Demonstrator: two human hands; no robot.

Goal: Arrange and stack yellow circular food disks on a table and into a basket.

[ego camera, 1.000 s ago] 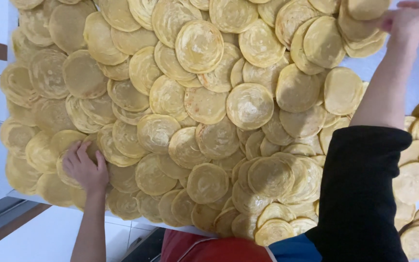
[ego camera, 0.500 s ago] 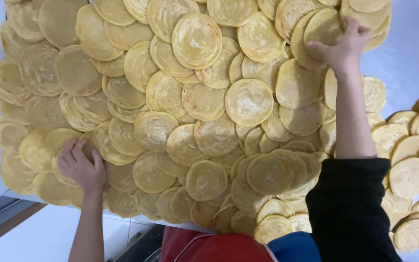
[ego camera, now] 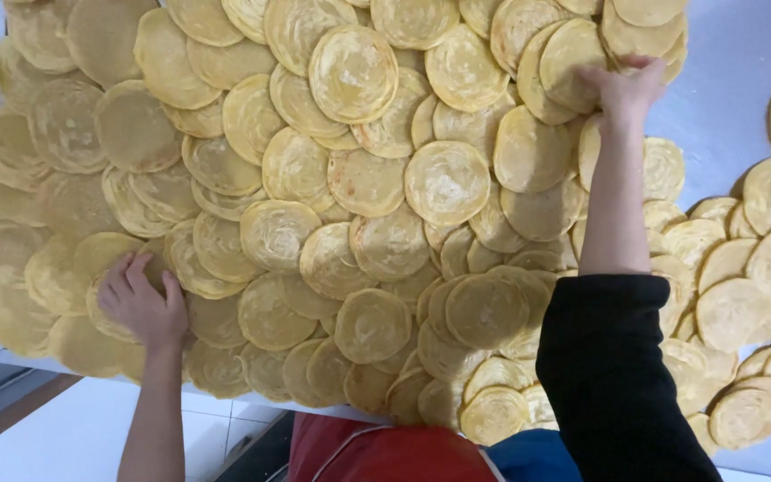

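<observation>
The pale bench [ego camera: 725, 80] carries a broad heap [ego camera: 359, 205] of thin, round, yellow dough rounds, overlapped several deep from the left edge across to the right hand. A looser spread [ego camera: 742, 295] of the same rounds lies beyond the black sleeve [ego camera: 617, 375], outward of the right fingers and apart from the heap across a strip of bare bench.

The left hand [ego camera: 140, 303] lies palm down on the heap's near left corner. Its fingers [ego camera: 122, 272] are spread wide and flat, pressing on a low round [ego camera: 91, 254] and its neighbours without gripping anything.

The right hand [ego camera: 622, 89] reaches to the heap's far right corner. Its fingers [ego camera: 600, 76] are curled nearly closed on the rim of one disc [ego camera: 564, 54], which sits tilted on the rounds beneath it, just left of the fingers. Whether it is fully clear of them cannot be told.

As a judgement, the step in hand is picking a single disc off the heap's corner while the other hand steadies the near side. Freeing it calls for a light pinch at the rim and a shallow peel away from the heap, since the rounds look soft and overlap closely. A neighbour could cling and drag along.
</observation>
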